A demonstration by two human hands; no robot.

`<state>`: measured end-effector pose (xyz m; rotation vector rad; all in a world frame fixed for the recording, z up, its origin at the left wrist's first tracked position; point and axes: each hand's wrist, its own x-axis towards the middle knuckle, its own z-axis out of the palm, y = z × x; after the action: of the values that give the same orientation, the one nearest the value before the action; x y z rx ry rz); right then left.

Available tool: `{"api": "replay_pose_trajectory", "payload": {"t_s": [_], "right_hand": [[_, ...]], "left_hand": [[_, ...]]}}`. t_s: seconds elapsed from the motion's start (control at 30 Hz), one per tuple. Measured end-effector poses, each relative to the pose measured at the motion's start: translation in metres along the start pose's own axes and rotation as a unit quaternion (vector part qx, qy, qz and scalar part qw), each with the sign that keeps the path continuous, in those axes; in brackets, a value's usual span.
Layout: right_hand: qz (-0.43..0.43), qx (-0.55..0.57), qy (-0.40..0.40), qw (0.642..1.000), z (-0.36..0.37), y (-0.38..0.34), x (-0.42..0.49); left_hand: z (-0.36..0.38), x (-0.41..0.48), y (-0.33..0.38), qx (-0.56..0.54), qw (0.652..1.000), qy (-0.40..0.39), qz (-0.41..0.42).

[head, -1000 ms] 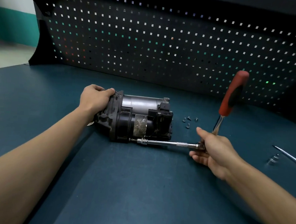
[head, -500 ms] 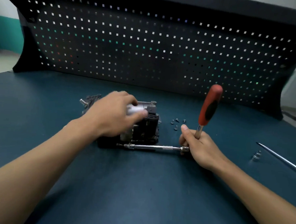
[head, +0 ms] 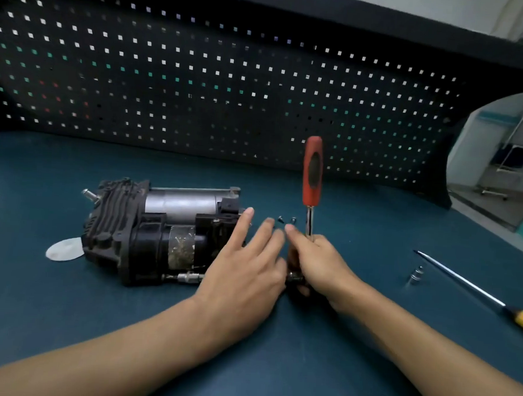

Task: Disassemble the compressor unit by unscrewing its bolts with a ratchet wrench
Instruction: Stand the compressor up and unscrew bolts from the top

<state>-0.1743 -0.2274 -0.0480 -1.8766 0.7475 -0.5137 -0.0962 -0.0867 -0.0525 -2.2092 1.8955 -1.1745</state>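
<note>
Black and grey metal, the compressor unit (head: pixel 160 231) lies on its side on the blue table (head: pixel 62 323), left of centre. An extension bar (head: pixel 189 276) meets its lower front corner. The left hand (head: pixel 243 276) is over this bar, fingers straight and spread. The right hand (head: pixel 317 262) grips the ratchet wrench (head: pixel 312 173) near its head, red handle upright. Loose bolts (head: pixel 286 220) lie just behind the fingertips; a yellow-handled screwdriver (head: pixel 463 286) lies well apart at the right.

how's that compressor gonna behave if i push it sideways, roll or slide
Probably heavy for its size: the compressor shows a metal cylinder and a finned housing. It likely won't roll, since its blocky black body lies flat on the mat. The extension of the ratchet wrench seems engaged at the unit's lower edge, so a push may bind there.
</note>
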Motion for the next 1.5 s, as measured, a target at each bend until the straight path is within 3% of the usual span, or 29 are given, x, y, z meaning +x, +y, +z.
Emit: {"api": "replay_pose_trajectory", "payload": {"t_s": [0.13,0.33,0.47,0.63,0.83,1.07,1.5], "right_hand": [[0.149,0.041,-0.057,0.986,-0.004,-0.004,0.004],[0.169,0.069,-0.096,0.978,-0.009,-0.005,0.006],[0.09,0.035,-0.071,0.993,-0.005,0.001,0.0],[-0.068,-0.038,0.031,0.997,-0.001,0.011,0.0],[-0.105,-0.055,0.072,0.99,0.001,0.015,0.004],[-0.136,-0.075,0.1,0.983,-0.001,0.02,0.005],[-0.327,-0.078,0.151,0.93,-0.008,0.031,-0.004]], "left_hand": [[0.001,0.003,-0.006,0.029,0.999,-0.013,0.013],[0.002,0.005,-0.006,0.023,0.999,-0.003,0.048],[0.007,0.005,-0.009,0.011,0.998,0.002,0.057],[0.011,0.006,-0.009,-0.027,0.998,-0.035,0.049],[0.014,0.006,-0.008,-0.114,0.992,-0.025,0.055],[0.018,0.002,-0.006,-0.132,0.99,-0.019,0.045],[0.022,0.0,-0.008,-0.158,0.987,-0.029,0.028]]}}
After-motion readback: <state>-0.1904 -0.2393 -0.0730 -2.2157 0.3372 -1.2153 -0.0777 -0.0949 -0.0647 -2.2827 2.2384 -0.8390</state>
